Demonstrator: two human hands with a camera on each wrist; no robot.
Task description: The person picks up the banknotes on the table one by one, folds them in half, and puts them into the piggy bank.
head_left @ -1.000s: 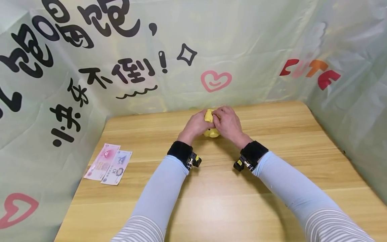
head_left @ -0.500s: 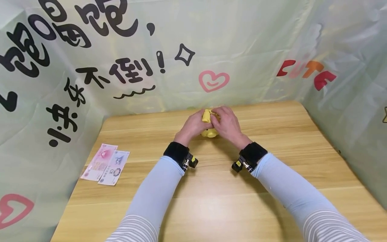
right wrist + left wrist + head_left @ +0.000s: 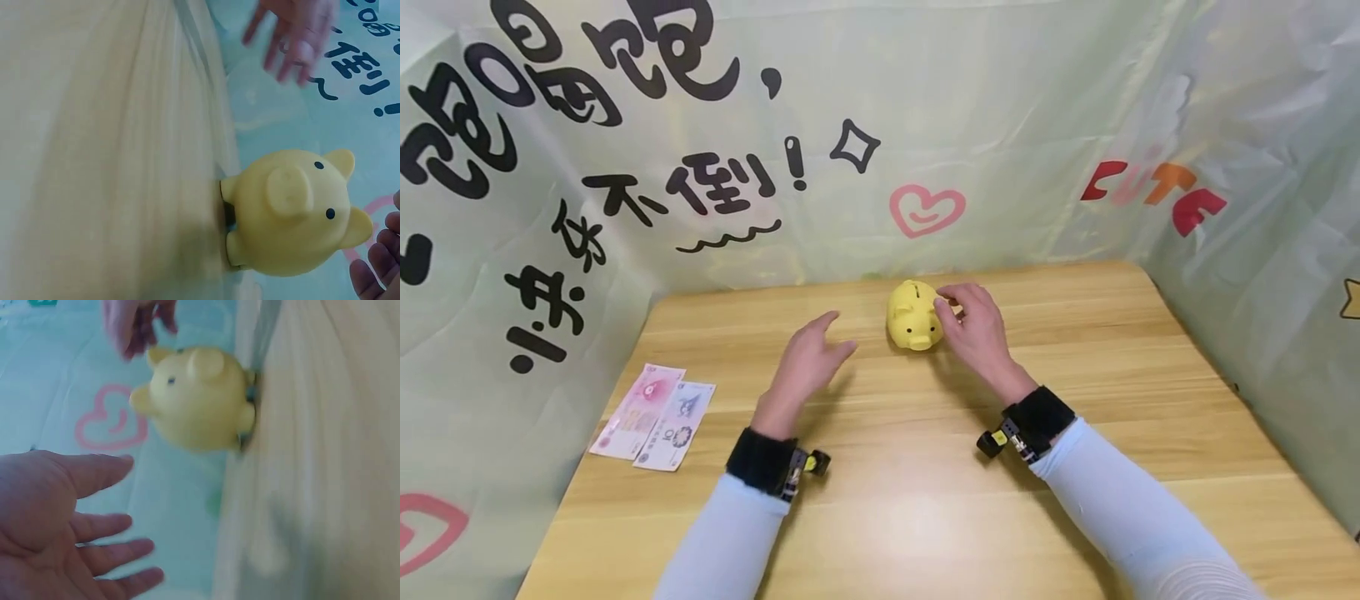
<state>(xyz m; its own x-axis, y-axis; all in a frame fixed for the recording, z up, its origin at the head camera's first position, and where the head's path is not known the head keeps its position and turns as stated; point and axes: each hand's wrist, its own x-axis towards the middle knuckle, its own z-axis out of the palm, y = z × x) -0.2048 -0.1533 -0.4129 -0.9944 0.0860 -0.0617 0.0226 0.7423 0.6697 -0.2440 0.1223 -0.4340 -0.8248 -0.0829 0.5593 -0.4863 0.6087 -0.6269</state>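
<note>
A yellow piggy bank (image 3: 914,321) stands upright near the table's far edge, snout towards me, with a dark slot in its back. My left hand (image 3: 805,367) is to its left and nearer to me, holding nothing; in the left wrist view the fingers of that hand (image 3: 44,519) are spread and apart from the pig. Close by the pig's right side is my right hand (image 3: 977,333), its fingers loosely bent and its thumb tip overlapping the pig's edge in the head view. In the right wrist view, nothing sits between the right fingers (image 3: 384,253).
On the left of the wooden table (image 3: 887,517) lie a pink banknote (image 3: 638,412) and a bluish banknote (image 3: 674,425), partly overlapping. A printed cloth backdrop (image 3: 1022,167) rises behind the table and along both sides.
Both hands were around the piggy bank, covering most of it. The left hand has drawn back to the left, and the right has opened slightly off its side, leaving the pig and slot visible.
</note>
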